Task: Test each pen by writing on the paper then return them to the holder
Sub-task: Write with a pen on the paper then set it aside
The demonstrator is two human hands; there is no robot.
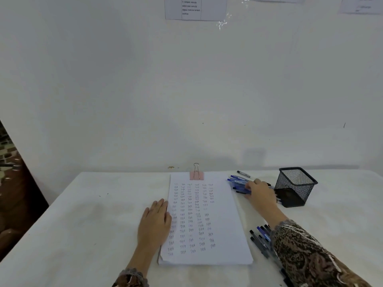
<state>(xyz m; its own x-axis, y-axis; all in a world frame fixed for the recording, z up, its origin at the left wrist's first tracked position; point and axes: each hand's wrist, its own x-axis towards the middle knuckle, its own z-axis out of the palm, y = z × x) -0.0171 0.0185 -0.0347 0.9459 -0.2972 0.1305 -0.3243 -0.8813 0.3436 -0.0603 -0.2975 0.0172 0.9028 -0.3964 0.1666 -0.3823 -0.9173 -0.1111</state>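
A stack of white paper [228,224] lies in the middle of the table, covered with columns of the word "Test" and held by a pink binder clip [196,175]. My left hand [154,221] rests flat on the paper's left edge, fingers together. My right hand [259,194] reaches over a pile of blue pens [237,182] right of the paper, fingers curled on them; whether it grips one I cannot tell. The black mesh holder [295,186] stands just right of that hand and looks empty. A second group of dark and blue pens [260,238] lies under my right forearm.
One black-and-white pen [243,173] lies apart near the wall. The table has a white cloth [93,224] and meets a white wall at the back. Printed sheets [194,8] hang on the wall. Dark furniture stands off the left edge.
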